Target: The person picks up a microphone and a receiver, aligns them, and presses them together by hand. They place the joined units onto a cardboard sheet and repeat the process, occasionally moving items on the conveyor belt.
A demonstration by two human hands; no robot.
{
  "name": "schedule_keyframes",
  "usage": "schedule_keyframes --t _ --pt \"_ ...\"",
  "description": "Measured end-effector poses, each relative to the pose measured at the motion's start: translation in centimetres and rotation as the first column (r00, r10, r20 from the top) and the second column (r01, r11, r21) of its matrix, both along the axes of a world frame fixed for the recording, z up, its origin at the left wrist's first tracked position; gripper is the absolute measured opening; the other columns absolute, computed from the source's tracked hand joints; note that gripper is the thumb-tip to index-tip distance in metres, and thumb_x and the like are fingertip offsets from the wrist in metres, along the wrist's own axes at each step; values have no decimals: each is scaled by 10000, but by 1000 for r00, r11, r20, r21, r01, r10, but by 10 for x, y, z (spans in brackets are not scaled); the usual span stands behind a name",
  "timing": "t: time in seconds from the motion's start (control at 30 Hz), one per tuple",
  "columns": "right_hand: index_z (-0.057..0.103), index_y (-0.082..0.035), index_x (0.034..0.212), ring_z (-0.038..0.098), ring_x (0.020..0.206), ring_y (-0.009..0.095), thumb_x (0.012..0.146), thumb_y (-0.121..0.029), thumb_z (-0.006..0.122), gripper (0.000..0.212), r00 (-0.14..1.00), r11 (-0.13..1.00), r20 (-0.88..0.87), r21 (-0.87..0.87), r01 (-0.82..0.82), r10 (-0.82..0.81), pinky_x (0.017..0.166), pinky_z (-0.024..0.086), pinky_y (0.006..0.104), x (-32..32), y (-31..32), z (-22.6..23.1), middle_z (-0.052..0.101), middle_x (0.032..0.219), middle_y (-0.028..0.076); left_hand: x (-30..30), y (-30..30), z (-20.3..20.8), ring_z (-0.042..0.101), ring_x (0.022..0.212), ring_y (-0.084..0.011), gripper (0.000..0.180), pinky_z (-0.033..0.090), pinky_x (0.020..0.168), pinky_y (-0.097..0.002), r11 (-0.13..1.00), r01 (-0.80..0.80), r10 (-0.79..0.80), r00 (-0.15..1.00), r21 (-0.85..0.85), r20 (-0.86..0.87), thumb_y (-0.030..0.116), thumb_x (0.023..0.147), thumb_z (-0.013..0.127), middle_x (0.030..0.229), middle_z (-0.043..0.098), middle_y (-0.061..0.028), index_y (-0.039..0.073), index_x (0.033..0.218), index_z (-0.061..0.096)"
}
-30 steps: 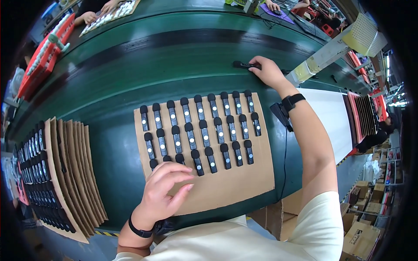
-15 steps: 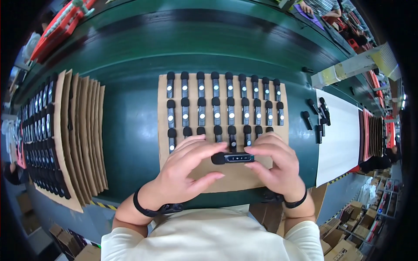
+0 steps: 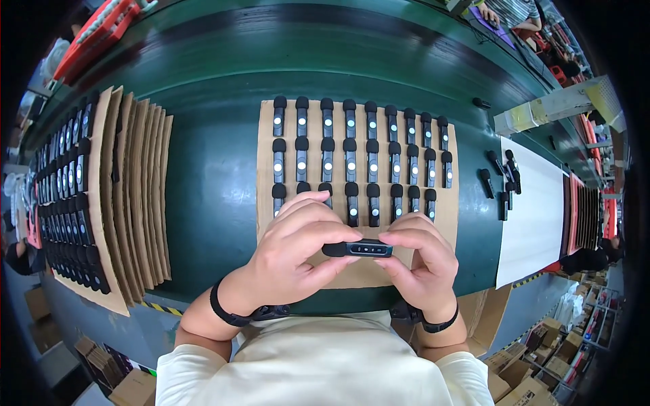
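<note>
Left hand: the left hand grasps the foam-headed end of a black microphone between thumb and fingers.
Right hand: the right hand pinches the opposite end with thumb and fingertips.
Held microphone: level, head to the left, over the near part of a cardboard sheet, its small panel of marks facing the wearer.
Near row: eight foam heads show; some bodies at the left are hidden by the left hand. The row stops short of the sheet's right edge.
Middle and far rows: nine microphones each, heads away from the wearer; the far row lines the sheet's far edge.
Left of sheet: layered cardboard with more microphones on its left face.
Right of sheet: loose microphones around the left edge of a white sheet.
Far left corner of green workbench: a red rack.
</note>
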State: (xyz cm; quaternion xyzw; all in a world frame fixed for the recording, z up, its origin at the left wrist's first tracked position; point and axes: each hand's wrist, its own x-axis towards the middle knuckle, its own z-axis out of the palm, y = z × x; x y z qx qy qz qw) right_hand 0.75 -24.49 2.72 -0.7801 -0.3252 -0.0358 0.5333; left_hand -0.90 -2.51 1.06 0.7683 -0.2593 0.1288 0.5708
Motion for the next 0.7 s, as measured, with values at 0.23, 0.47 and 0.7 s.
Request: schedule_keyframes --t 0.23,0.47,0.7 --pt "632 23 1034 594 879 236 751 -20 781 323 994 998 -106 66 4 3 780 465 333 0 6 -4 632 927 116 1 5 -4 629 826 -209 305 410 997 -517 998 5 -11 996 70 87 7 702 775 925 654 -72 65 989 689" --pt "625 13 1005 611 881 251 753 31 744 279 1000 997 1 80 10 -10 798 474 337 0 12 -3 651 962 138 0 -3 -1 626 878 -249 315 431 974 -510 996 -65 63 997 59 37 28 674 797 978 650 -73 70 956 664" --pt "626 20 988 647 862 289 733 61 724 276 995 999 92 20 -26 24 788 507 348 0 3 4 667 1003 163 4 -8 -8 640 928 -274 319 414 996 -511 995 -43 37 997 91 62 19 677 785 1013 660 -115 58 966 655"
